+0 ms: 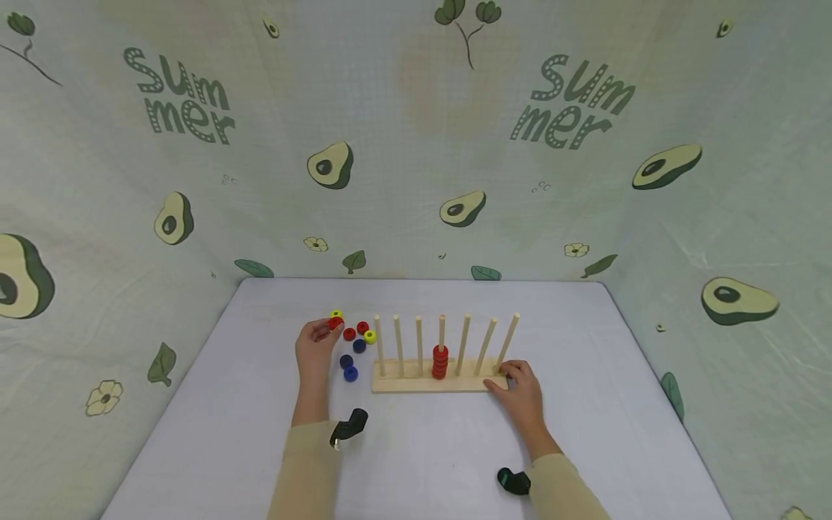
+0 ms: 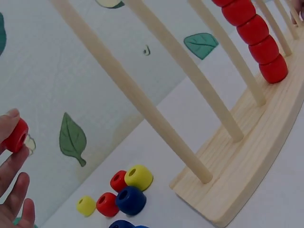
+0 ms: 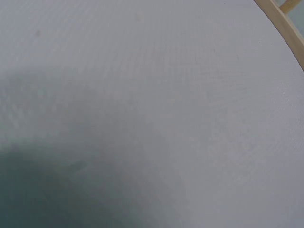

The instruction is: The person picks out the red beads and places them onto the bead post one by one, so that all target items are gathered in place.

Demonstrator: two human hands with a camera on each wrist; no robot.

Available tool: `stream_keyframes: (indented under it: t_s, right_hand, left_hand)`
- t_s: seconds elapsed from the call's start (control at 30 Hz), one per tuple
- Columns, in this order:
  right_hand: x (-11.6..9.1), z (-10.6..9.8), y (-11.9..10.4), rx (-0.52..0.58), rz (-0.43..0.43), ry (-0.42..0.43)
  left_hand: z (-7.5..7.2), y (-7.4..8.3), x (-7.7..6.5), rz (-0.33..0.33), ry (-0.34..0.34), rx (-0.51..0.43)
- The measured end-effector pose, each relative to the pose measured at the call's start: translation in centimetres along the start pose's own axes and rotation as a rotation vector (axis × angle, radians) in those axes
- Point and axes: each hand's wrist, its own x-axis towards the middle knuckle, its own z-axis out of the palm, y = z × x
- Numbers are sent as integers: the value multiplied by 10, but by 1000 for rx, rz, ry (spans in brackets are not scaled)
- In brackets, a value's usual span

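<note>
My left hand (image 1: 315,347) pinches a red wooden bead (image 2: 18,135) between thumb and fingers, left of the pegs and raised over the table. At the right end of the wooden peg stand (image 1: 409,386), my right hand (image 1: 522,396) grips the base, thumb at the front edge and fingers behind. Several upright pegs rise from that base. The middle peg carries a stack of red beads (image 1: 440,362); the other pegs are bare. In the right wrist view only a corner of the stand shows, and the right hand is out of sight.
Loose beads lie left of the stand: two red beads (image 2: 108,204), two yellow beads (image 2: 138,177) and several blue beads (image 2: 131,200). They sit on a white table (image 1: 429,462), with a printed curtain (image 1: 403,108) hanging behind and at both sides.
</note>
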Motion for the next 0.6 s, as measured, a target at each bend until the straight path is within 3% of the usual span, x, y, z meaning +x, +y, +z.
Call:
stream_keyframes:
  t_s: [0.27,0.6]
  right_hand:
    - [0,0,-2,-1,0,1]
    - [1,0,-2,-11,11,-1]
  left_hand:
    - [-3,23,-18,59,16,-43]
    - [6,49,-38,222,33,-54]
